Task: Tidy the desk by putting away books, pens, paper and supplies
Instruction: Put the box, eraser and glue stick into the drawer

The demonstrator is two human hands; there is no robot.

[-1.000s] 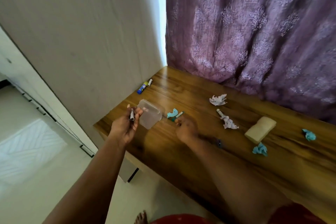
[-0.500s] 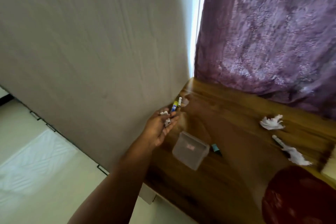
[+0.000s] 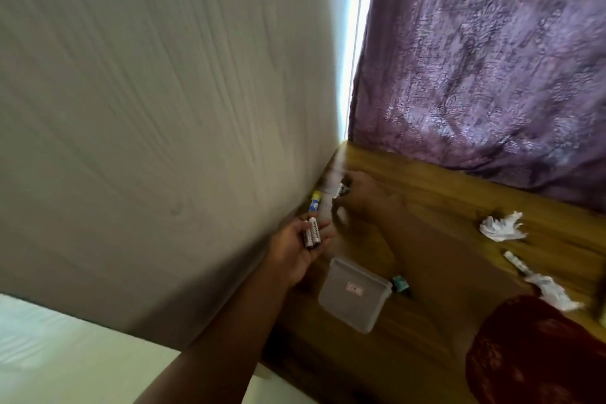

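Daylight is admitted through the curtain (image 3: 485, 59) gap at 12 o'clock; motion blur is seen throughout.

Wooden desk (image 3: 442, 193) against wall and curtain. Lying on it: clear plastic box (image 3: 354, 293), small teal item (image 3: 400, 284) just beside, blue-and-yellow tube (image 3: 315, 201) by the wall, two crumpled white papers (image 3: 501, 226) (image 3: 554, 293), thin white stick (image 3: 516, 264).
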